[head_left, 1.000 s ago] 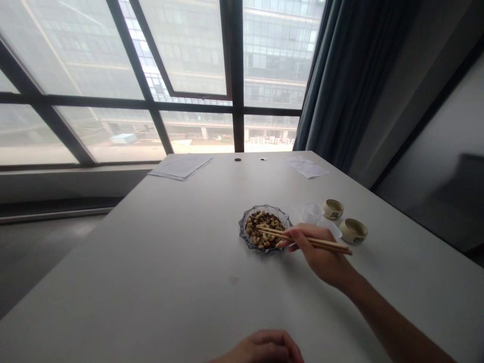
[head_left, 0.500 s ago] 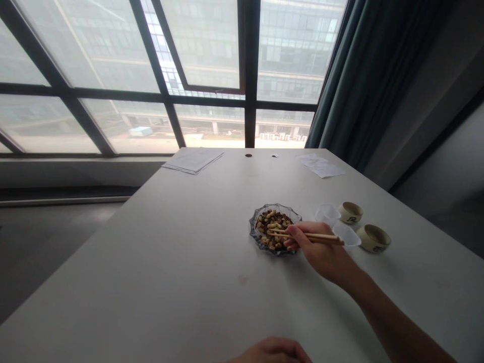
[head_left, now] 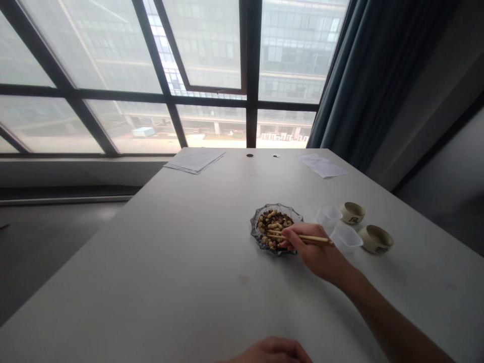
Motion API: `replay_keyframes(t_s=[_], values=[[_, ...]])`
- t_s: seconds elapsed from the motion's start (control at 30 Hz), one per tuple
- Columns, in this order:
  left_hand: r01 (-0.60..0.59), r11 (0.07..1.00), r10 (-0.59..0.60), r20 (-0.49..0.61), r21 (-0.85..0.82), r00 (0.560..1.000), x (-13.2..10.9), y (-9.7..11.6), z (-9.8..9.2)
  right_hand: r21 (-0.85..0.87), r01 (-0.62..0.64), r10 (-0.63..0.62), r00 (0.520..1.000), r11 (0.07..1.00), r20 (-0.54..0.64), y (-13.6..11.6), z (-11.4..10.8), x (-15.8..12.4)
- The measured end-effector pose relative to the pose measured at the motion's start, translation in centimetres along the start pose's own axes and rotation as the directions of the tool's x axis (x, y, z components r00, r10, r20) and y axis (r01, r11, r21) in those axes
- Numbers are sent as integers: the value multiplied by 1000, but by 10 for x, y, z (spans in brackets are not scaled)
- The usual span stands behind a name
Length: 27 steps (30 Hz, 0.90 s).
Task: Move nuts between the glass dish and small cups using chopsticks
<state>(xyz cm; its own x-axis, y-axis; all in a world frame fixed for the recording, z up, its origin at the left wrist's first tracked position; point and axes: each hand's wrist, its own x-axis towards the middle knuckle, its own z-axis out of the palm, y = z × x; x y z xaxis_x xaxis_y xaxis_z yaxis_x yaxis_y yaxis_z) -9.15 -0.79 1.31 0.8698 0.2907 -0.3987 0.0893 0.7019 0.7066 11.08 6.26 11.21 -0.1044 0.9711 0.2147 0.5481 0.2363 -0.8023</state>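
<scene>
**Q:** Where is the right hand (head_left: 316,253)?

**A:** Right of centre on the white table (head_left: 170,262), its fingers pinching a pair of wooden chopsticks (head_left: 316,240). The tips reach left into the nuts (head_left: 273,223) heaped in a glass dish (head_left: 254,228).

**Q:** And around the dish?

**A:** Two clear plastic cups (head_left: 328,216) stand just right of it, with two ceramic cups (head_left: 352,212) beyond them. Papers (head_left: 195,160) lie at the far edge.

**Q:** The left hand (head_left: 274,352)?

**A:** At the near edge, knuckles up and cut off by the frame. Its grip cannot be told.
</scene>
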Motion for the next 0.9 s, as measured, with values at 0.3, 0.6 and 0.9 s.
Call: replay_keyframes(t_s=[0.3, 0.6, 0.9], values=[[-2, 1000, 2, 9, -15, 1000, -2, 1, 3, 160, -63, 71, 996, 985, -46, 10, 8, 2], [-4, 1000, 4, 8, 6, 1000, -3, 6, 6, 229, -122, 157, 978, 966, -140, 3, -1, -2], [-24, 999, 23, 20, 36, 1000, -6, 9, 6, 248, -84, 166, 928, 965, -333, -20, -54, -23]])
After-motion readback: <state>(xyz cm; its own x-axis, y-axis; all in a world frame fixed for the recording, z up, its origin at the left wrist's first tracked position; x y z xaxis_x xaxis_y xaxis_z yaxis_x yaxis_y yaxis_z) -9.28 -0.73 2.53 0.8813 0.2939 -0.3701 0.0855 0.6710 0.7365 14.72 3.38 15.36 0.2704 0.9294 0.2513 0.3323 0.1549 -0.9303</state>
